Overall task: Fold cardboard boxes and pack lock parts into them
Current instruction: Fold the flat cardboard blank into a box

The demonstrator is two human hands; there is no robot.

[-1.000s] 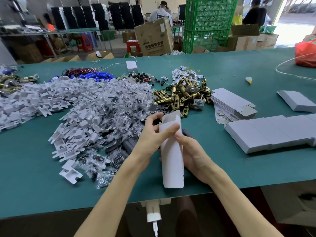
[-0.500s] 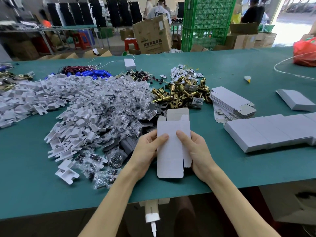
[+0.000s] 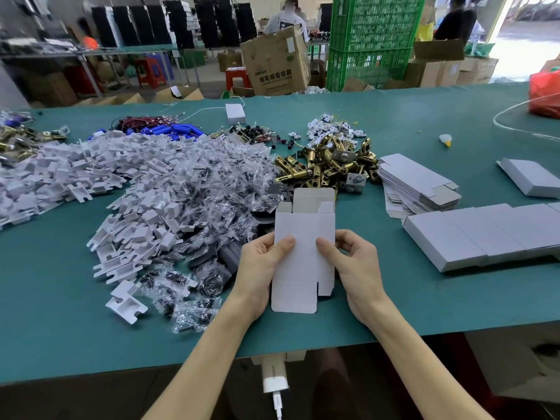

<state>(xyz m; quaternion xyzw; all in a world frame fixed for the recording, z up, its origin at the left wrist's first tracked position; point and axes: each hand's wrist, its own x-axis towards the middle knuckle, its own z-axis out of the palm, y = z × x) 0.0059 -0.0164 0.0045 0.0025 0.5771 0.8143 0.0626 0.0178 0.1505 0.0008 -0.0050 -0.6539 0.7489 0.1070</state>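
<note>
Cardboard box between hands (thumbs atop)

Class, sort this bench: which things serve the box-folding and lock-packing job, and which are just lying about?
Job: box blank held by left hand and right hand; stack of blanks; folded boxes; brass latches; white inserts; bagged small parts.
Lying about: red bag; green crates; white bottle.

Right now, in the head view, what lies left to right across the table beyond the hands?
Pile of white plastic inserts, clear bags of small dark parts, brass latch bolts, stack of flat box blanks, lone folded white box.
</note>
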